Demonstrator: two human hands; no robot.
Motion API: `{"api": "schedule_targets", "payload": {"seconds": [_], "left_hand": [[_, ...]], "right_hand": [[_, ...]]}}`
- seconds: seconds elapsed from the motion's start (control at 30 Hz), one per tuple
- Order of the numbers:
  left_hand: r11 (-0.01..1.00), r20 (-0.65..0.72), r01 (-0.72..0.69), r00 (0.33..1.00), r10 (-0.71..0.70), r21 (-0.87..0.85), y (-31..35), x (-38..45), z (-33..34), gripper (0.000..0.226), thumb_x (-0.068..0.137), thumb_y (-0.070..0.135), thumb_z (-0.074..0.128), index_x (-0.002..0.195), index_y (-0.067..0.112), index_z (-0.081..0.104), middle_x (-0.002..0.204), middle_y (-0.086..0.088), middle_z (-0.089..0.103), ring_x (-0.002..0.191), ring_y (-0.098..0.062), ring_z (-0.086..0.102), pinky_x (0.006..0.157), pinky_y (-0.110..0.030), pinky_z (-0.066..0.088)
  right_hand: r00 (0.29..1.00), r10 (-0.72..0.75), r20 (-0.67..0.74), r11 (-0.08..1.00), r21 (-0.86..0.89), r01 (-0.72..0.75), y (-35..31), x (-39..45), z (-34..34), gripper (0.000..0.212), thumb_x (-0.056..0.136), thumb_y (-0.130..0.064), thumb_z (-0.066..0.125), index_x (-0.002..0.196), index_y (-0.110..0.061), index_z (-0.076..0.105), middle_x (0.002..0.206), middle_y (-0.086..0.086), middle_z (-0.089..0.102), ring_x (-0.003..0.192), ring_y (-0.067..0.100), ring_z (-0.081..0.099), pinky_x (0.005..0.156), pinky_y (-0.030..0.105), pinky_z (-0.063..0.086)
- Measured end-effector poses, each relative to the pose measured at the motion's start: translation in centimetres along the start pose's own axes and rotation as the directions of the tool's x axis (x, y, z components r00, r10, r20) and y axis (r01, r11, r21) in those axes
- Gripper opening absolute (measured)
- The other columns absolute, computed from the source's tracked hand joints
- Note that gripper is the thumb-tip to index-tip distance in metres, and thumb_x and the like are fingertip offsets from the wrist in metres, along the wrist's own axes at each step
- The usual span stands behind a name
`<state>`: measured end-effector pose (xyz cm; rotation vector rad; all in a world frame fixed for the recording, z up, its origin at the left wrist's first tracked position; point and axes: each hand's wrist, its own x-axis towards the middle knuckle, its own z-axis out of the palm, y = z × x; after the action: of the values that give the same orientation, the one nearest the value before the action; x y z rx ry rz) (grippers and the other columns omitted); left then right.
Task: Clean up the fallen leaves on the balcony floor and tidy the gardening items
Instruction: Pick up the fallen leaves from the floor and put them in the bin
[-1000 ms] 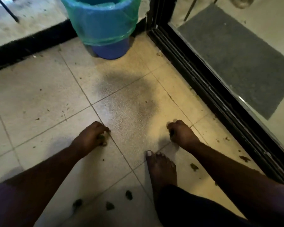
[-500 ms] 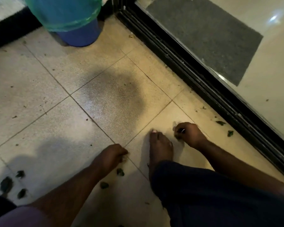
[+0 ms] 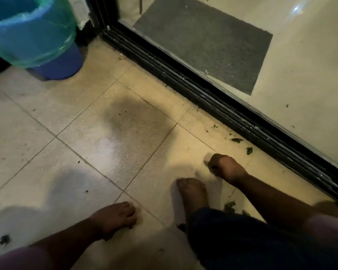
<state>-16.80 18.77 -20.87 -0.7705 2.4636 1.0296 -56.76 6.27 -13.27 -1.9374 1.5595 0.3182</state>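
My left hand point(image 3: 115, 217) lies flat on beige tiled floor point(image 3: 90, 137); right hand point(image 3: 225, 167) clenched (contents unclear), green leaf scraps point(image 3: 249, 150) nearby.

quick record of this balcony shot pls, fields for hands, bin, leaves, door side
left hand: low over the tiled floor, fingers curled, grip contents unclear
right hand: fisted near the door track, something dark in its grip
bin: blue, green liner, far left corner
leaves: scraps beside the track; more by the bare foot
mat: grey, beyond the track
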Motion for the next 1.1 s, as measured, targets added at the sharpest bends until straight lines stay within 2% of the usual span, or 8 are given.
{"api": "schedule_targets", "payload": {"seconds": [0.13,0.27,0.33,0.4,0.5,0.73,0.87,1.1], "left_hand": [[0.977,-0.512,0.051,0.845,-0.151,-0.205,-0.2,2.4,-2.8,0.018,0.089,0.046,0.048,0.104,0.040,0.055,0.100,0.017,0.060,0.095,0.005,0.045,0.077,-0.013,0.049],[0.846,-0.649,0.076,0.606,-0.460,-0.528,1.6,8.2,-7.6,0.010,0.085,0.021,0.068,0.092,0.015,0.071,0.094,0.002,0.064,0.087,-0.005,0.056,0.081,-0.009,0.041],[0.732,-0.584,0.068,0.555,-0.592,-0.677,3.0,11.5,-10.4,0.011,0.077,0.003,0.075,0.086,0.006,0.071,0.088,-0.002,0.067,0.079,-0.003,0.058,0.076,0.000,0.038],[0.582,-0.479,0.004,0.564,-0.673,-0.813,4.2,14.8,-13.0,0.011,0.076,-0.004,0.072,0.081,0.005,0.069,0.079,0.001,0.067,0.070,0.004,0.060,0.067,-0.001,0.041],[0.460,-0.389,-0.063,0.642,-0.661,-0.886,6.0,19.5,-16.6,0.028,0.076,-0.012,0.066,0.065,0.012,0.057,0.075,-0.007,0.067,0.069,-0.013,0.063,0.057,-0.018,0.050],[0.861,-0.571,-0.113,0.790,-0.224,-0.495,8.7,30.1,-21.4,0.023,0.077,-0.008,0.066,0.067,0.010,0.055,0.073,-0.010,0.063,0.072,-0.025,0.061,0.068,-0.042,0.054],[0.964,-0.551,-0.132,0.834,-0.017,-0.230,9.6,34.6,-21.9,0.033,0.075,-0.007,0.061,0.069,0.021,0.045,0.082,-0.010,0.058,0.077,-0.027,0.055,0.068,-0.042,0.049],[0.995,-0.521,-0.096,0.850,0.076,-0.011,10.1,35.9,-21.3,0.025,0.084,-0.004,0.048,0.071,0.017,0.043,0.073,-0.004,0.046,0.068,-0.020,0.044,0.052,-0.029,0.026]], "right_hand": [[0.962,0.218,-0.164,0.928,0.340,-0.152,2.4,-0.1,0.4,0.011,0.081,0.001,0.067,0.087,-0.007,0.071,0.092,0.004,0.059,0.070,0.018,0.065,0.064,0.020,0.054],[0.991,0.082,-0.103,0.988,0.140,-0.068,3.3,-1.1,2.3,0.025,0.082,-0.009,0.066,0.107,-0.012,0.069,0.110,0.005,0.060,0.101,0.020,0.057,0.089,0.031,0.047],[0.996,-0.040,-0.083,0.998,0.037,0.043,3.8,-1.4,3.2,0.026,0.084,-0.012,0.062,0.110,-0.013,0.067,0.111,0.008,0.059,0.103,0.022,0.054,0.089,0.035,0.045],[0.989,-0.120,-0.087,0.993,-0.025,0.118,4.6,-1.1,3.5,0.016,0.083,-0.015,0.064,0.098,-0.012,0.069,0.105,0.009,0.061,0.098,0.025,0.055,0.085,0.036,0.047],[0.978,-0.131,-0.162,0.988,0.058,0.142,5.8,-1.4,3.0,0.005,0.081,-0.010,0.068,0.083,-0.006,0.071,0.096,0.011,0.066,0.091,0.028,0.062,0.080,0.030,0.049],[0.771,0.408,-0.489,0.890,0.400,-0.218,11.7,-0.6,0.7,0.016,0.082,-0.003,0.065,0.092,-0.015,0.071,0.110,0.005,0.062,0.102,0.018,0.058,0.088,0.026,0.049],[0.868,0.368,-0.334,0.921,0.258,-0.291,13.7,0.2,0.3,0.034,0.089,-0.009,0.057,0.122,-0.018,0.063,0.134,0.006,0.052,0.123,0.022,0.049,0.102,0.028,0.040],[0.849,0.460,-0.260,0.848,0.413,-0.332,12.2,-1.2,1.7,0.012,0.086,-0.010,0.062,0.092,-0.018,0.069,0.097,-0.001,0.062,0.090,0.014,0.060,0.077,0.023,0.049]]}}
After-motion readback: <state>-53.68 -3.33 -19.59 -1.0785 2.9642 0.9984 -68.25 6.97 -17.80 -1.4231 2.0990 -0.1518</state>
